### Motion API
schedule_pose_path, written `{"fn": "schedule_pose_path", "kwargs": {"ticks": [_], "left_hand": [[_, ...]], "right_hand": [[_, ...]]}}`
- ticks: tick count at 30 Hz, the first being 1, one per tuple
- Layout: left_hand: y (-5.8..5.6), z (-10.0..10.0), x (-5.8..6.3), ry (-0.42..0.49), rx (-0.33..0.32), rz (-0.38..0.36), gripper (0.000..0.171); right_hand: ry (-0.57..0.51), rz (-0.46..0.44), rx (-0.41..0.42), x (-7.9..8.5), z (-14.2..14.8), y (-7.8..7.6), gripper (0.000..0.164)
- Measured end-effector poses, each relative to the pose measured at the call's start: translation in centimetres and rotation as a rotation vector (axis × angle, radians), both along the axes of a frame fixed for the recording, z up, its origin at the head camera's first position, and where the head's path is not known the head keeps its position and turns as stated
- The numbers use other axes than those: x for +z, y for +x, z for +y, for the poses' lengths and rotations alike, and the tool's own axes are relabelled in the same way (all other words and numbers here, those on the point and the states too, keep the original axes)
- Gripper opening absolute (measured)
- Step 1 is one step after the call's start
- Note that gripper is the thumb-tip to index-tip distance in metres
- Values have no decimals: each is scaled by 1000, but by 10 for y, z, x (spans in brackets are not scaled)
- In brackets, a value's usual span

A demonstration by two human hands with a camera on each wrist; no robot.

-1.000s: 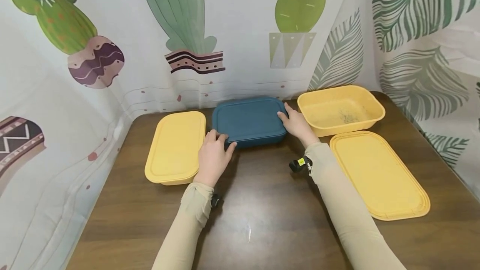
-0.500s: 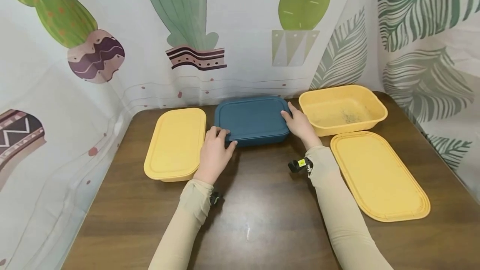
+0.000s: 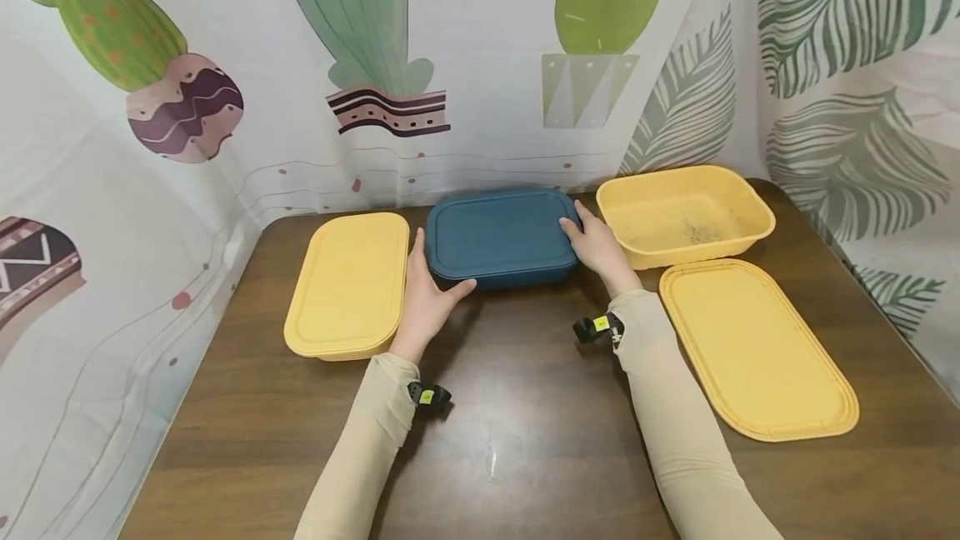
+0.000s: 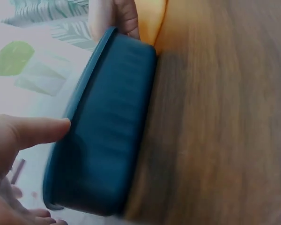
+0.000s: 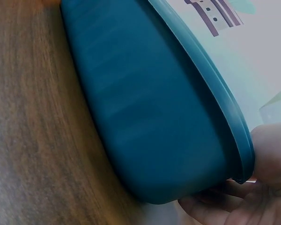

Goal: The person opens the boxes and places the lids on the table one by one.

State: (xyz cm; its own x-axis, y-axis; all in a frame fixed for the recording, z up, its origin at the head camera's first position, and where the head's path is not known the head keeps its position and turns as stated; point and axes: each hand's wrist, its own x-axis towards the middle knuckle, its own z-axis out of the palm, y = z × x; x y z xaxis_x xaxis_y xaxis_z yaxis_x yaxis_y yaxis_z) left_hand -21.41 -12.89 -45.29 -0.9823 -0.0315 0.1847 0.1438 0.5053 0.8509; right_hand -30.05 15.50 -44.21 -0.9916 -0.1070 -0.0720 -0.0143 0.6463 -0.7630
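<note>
A dark blue lidded food container (image 3: 502,233) stands at the back middle of the table, its lid seated on top. My right hand (image 3: 600,250) grips its right end, the thumb over the lid's edge and the fingers down at the side. In the right wrist view, those fingers (image 5: 213,208) curl in below the rim. At the front left corner, my left hand (image 3: 426,300) lies spread, its fingers stretched along the left end. Its thumb (image 4: 44,129) touches the lid's edge in the left wrist view. The ribbed front wall (image 4: 110,112) faces me.
Left of the blue container is a yellow lidded container (image 3: 348,283), close beside my left hand. A yellow box without its lid (image 3: 675,232) stands at the back right. Its yellow lid (image 3: 761,348) lies flat in front. A patterned cloth (image 3: 495,65) hangs behind the table (image 3: 525,407).
My left hand's fingers have moved off the lid's front left corner and stretched out along the container's left side. The right hand keeps its grip; the containers stay in place.
</note>
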Motion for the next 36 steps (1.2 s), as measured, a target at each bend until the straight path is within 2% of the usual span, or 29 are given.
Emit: {"fn": "schedule_pose_path", "kwargs": {"ticks": [6, 11, 16, 21, 24, 28, 31, 36], "left_hand": [[-4, 0, -11, 167, 39, -89, 123], [-6, 4, -21, 249, 58, -181, 115], [-6, 4, -28, 274, 47, -159, 102], [-7, 1, -29, 294, 26, -162, 100], [-7, -2, -28, 310, 4, -171, 100], [3, -5, -4, 327, -24, -202, 97], [4, -5, 1, 329, -21, -212, 96], [-9, -6, -25, 338, -32, -201, 100]], "right_hand": [[-2, 2, 12, 2, -1, 0, 66], [16, -11, 5, 1, 2, 1, 67], [11, -9, 4, 0, 2, 0, 66], [5, -4, 5, -1, 0, -1, 66], [0, 2, 7, 0, -1, -1, 65], [-2, 19, 6, 1, -5, -2, 67], [5, 44, 6, 5, -9, 0, 70], [97, 168, -9, 19, -13, 8, 64]]}}
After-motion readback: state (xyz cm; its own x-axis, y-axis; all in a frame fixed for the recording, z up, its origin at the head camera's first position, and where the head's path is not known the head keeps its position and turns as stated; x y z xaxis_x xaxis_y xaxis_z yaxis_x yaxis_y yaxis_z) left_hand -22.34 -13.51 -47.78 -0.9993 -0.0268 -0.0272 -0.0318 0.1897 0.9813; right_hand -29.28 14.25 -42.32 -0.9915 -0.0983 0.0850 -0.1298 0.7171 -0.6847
